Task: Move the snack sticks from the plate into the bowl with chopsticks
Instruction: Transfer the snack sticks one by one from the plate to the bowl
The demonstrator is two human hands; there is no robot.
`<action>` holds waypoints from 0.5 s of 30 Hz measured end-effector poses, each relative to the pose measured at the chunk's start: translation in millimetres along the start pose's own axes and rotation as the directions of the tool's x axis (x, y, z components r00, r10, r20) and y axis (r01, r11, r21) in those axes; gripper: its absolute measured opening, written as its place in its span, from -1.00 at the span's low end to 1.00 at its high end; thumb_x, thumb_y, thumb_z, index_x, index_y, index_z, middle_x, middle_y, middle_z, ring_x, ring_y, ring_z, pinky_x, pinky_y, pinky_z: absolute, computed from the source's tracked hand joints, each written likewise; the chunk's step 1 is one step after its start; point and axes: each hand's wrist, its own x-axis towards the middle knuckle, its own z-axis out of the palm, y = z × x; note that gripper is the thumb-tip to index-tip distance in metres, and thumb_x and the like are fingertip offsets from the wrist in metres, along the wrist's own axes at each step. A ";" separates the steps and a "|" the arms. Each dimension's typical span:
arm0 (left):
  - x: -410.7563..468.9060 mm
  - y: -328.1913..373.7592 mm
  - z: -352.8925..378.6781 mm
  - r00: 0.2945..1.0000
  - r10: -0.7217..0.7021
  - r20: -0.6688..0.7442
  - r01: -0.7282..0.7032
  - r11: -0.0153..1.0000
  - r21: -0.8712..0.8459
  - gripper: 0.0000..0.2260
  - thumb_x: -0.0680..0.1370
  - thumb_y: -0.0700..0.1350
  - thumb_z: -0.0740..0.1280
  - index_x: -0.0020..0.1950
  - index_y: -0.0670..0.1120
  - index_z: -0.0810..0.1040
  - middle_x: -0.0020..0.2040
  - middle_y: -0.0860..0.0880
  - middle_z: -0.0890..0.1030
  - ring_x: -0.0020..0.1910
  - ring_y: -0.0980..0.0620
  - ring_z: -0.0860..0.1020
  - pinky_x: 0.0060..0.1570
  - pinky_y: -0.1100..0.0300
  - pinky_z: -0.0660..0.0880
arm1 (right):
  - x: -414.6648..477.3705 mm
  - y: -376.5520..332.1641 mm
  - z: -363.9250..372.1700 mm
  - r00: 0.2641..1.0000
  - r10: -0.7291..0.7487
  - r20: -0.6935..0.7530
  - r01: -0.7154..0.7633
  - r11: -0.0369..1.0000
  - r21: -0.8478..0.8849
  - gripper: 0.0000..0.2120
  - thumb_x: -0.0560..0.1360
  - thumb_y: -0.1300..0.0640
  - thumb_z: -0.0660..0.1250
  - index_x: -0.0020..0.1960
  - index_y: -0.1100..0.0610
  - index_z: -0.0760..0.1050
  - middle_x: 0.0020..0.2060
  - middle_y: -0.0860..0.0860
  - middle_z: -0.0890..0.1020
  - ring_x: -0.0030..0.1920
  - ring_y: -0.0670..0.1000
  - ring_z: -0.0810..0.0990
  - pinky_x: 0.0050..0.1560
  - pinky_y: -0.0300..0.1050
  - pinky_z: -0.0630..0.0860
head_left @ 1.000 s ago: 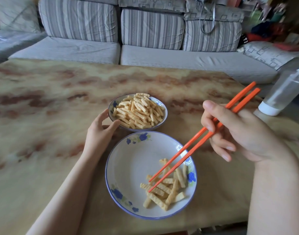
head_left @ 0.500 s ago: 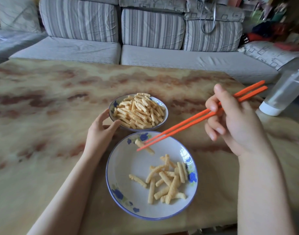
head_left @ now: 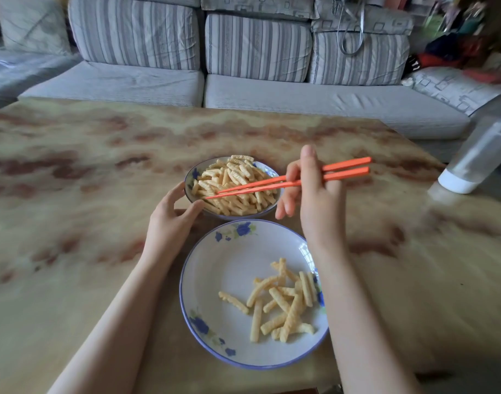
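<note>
A white plate (head_left: 215,280) with blue flowers lies near the table's front edge, with several ridged yellow snack sticks (head_left: 283,302) on its right half. Just behind it stands a small flowered bowl (head_left: 191,177) heaped with the same sticks. My right hand (head_left: 314,200) grips a pair of orange chopsticks (head_left: 272,184); their tips lie over the bowl's pile, slightly apart. I cannot tell whether a stick is between the tips. My left hand (head_left: 169,220) holds the bowl's left rim between thumb and fingers.
The bowl and plate stand on a marbled beige and brown table (head_left: 73,194). A clear plastic bottle with a white cap (head_left: 476,163) leans at the right edge. A grey striped sofa (head_left: 243,66) runs along the far side of the table.
My right hand has carried the chopsticks from the plate up and back to the bowl, with a stick seen at the tips on the way. The left hand has stayed on the bowl's rim.
</note>
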 end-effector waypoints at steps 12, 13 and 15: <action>2.2 -3.9 -0.1 1.000 -0.008 0.000 0.008 1.000 -0.006 -0.59 0.54 -0.10 0.40 0.38 0.10 0.49 -0.14 0.05 0.69 -0.33 0.21 0.64 -0.11 0.21 0.54 | 1.9 -15.7 -15.8 0.996 -0.019 0.082 0.022 0.999 -0.029 -0.57 0.65 0.09 0.14 -0.37 0.18 0.39 -0.59 0.06 0.35 -0.68 0.03 0.29 -0.63 -0.21 0.30; 2.3 -4.0 -0.1 1.000 -0.008 0.001 0.008 1.000 -0.004 -0.60 0.54 -0.10 0.40 0.37 0.10 0.49 -0.14 0.05 0.69 -0.30 0.18 0.65 -0.08 0.19 0.55 | 2.4 -21.7 -21.2 0.995 -0.007 0.102 0.009 1.000 -0.017 -0.57 0.64 0.09 0.15 -0.39 0.16 0.38 -0.55 0.04 0.37 -0.68 0.01 0.27 -0.64 -0.23 0.29; 2.5 -3.8 -0.1 1.000 -0.006 0.001 0.006 1.000 0.001 -0.61 0.54 -0.10 0.39 0.36 0.10 0.49 -0.14 0.07 0.69 -0.26 0.15 0.66 -0.04 0.18 0.56 | 1.9 -34.5 -34.6 0.981 0.037 0.190 -0.030 0.999 -0.042 -0.57 0.63 0.07 0.16 -0.39 0.15 0.37 -0.48 0.03 0.38 -0.67 -0.01 0.26 -0.63 -0.27 0.27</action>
